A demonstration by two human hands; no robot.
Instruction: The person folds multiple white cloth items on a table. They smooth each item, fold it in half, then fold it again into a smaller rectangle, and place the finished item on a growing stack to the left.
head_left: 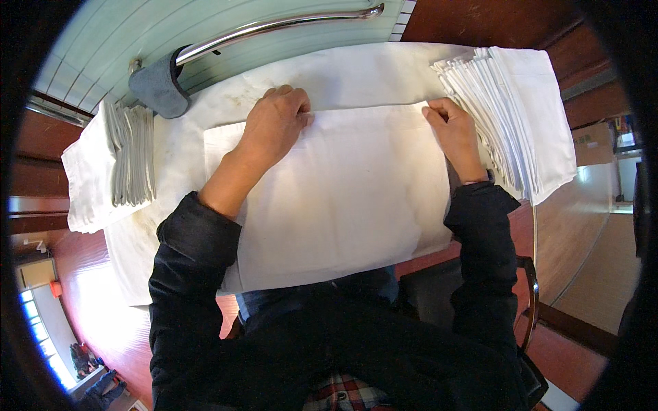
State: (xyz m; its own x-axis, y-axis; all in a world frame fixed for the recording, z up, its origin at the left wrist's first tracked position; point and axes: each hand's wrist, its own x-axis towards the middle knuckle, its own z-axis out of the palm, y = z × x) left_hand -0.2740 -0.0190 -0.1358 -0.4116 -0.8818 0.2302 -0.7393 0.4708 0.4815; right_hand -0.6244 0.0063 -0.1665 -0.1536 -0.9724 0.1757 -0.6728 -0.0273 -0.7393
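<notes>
While both hands work far edge of white cloth, cloth lies flat at counter centre, near edge hanging toward person. Left hand curled, knuckles up, fingers pressing cloth's top edge. Right hand pinches cloth's far right corner, fingers closed on it. Right of cloth: tall stack of folded white cloths (edges fanned). Left of cloth: smaller folded stack. Beyond cloth: metal rail, grey pad.
</notes>
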